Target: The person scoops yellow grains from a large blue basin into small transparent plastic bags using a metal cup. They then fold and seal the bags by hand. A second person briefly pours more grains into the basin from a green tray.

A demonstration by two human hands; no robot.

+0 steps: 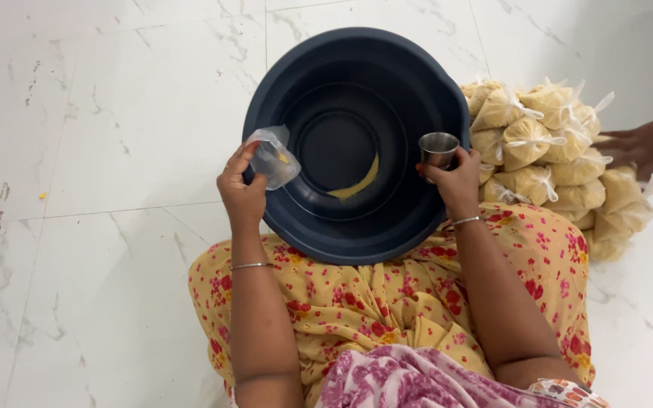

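Now the left hand pinches a clear bag over the basin's left rim, while the right hand grips a steel cup over its right rim. Yellow grain lies on the basin's bottom between them, nearer the cup.

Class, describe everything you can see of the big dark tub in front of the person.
The tub is round, deep and dark blue-grey, plastic by its look, with a broad rolled rim and stepped inner walls. It is tilted toward the person, its near rim against the lap. It is almost empty: a thin yellow smear curves along the bottom. It stands on the white marble floor, beside a heap of tied bags.
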